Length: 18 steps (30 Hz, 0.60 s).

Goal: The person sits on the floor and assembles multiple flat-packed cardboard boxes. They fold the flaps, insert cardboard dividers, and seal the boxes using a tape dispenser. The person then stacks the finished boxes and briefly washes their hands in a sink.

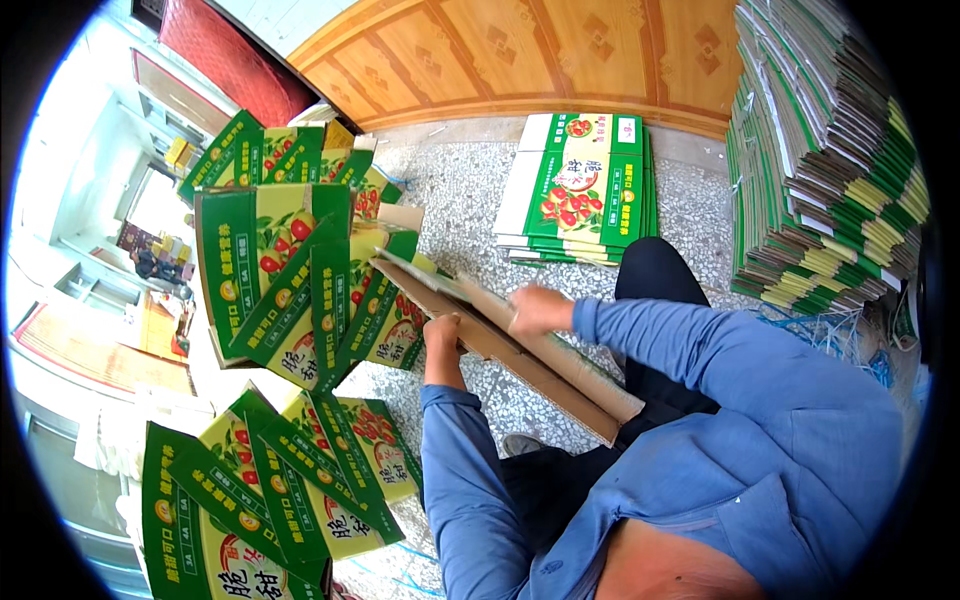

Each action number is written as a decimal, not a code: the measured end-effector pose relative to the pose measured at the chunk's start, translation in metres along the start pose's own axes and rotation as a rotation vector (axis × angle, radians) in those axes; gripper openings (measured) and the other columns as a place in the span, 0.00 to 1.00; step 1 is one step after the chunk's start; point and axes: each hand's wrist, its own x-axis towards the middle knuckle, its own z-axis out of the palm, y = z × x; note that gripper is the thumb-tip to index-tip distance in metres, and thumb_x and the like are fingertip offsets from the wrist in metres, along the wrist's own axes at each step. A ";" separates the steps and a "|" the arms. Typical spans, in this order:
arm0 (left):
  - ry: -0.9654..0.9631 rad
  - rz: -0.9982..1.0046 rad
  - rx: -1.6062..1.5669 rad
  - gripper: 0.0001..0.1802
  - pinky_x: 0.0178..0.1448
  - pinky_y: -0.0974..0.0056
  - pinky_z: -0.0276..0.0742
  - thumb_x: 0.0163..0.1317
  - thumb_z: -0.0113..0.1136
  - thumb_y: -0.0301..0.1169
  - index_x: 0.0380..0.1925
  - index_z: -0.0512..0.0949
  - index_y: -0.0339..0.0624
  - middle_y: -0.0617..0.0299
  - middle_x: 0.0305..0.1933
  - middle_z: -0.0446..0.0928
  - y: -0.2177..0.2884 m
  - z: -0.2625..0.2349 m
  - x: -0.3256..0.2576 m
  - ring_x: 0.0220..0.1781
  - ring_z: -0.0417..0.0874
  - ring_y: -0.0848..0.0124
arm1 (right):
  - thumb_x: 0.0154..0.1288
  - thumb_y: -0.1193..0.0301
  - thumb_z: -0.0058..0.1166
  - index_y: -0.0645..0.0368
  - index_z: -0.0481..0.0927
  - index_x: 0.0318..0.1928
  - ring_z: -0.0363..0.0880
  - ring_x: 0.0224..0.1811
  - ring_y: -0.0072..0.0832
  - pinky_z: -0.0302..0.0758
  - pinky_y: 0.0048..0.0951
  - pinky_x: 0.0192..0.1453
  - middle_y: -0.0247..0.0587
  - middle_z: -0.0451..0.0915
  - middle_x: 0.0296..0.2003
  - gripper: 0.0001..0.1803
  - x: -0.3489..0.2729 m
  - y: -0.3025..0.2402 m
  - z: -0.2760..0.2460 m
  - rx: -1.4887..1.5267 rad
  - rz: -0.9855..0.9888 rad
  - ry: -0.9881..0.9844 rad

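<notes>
1. My left hand (441, 333) gripped the near edge of a flat, unfolded cardboard carton (520, 355), fingers closed on its brown underside.
2. My right hand (537, 309) was clamped on the carton's upper edge, a little further along — the two hands were apart, with the board between them.
3. The carton lay tilted across my lap, its brown face towards me, one end pointing at the made-up boxes and the other resting near my knee.
4. Just past the carton's far end stood a heap of assembled green and yellow fruit boxes (290, 275); a second heap (270, 490) lay lower to my left.
5. A low stack of flat cartons (585, 185) sat on the speckled floor (465, 190) ahead — and a tall stack of bundled flats (825, 160) rose to my right.
</notes>
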 end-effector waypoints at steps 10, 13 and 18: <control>-0.121 0.496 0.752 0.16 0.35 0.55 0.78 0.46 0.60 0.35 0.29 0.82 0.31 0.42 0.28 0.82 0.028 -0.100 -0.095 0.31 0.84 0.52 | 0.38 0.78 0.58 0.65 0.76 0.21 0.76 0.20 0.38 0.72 0.42 0.26 0.52 0.75 0.17 0.05 0.031 0.060 -0.088 0.136 0.026 0.438; -0.145 0.496 0.738 0.13 0.36 0.53 0.78 0.46 0.60 0.32 0.23 0.80 0.28 0.39 0.25 0.79 0.004 -0.121 -0.146 0.30 0.84 0.49 | 0.42 0.75 0.56 0.66 0.77 0.21 0.78 0.22 0.47 0.74 0.44 0.28 0.57 0.76 0.19 0.06 0.072 0.049 -0.096 -0.056 0.021 0.583; -0.043 0.430 0.961 0.15 0.43 0.50 0.78 0.46 0.60 0.36 0.25 0.81 0.31 0.36 0.30 0.78 -0.038 -0.105 -0.180 0.36 0.81 0.43 | 0.47 0.69 0.53 0.65 0.80 0.24 0.81 0.33 0.55 0.77 0.50 0.37 0.60 0.80 0.27 0.10 0.117 0.000 -0.019 -0.114 -0.061 0.478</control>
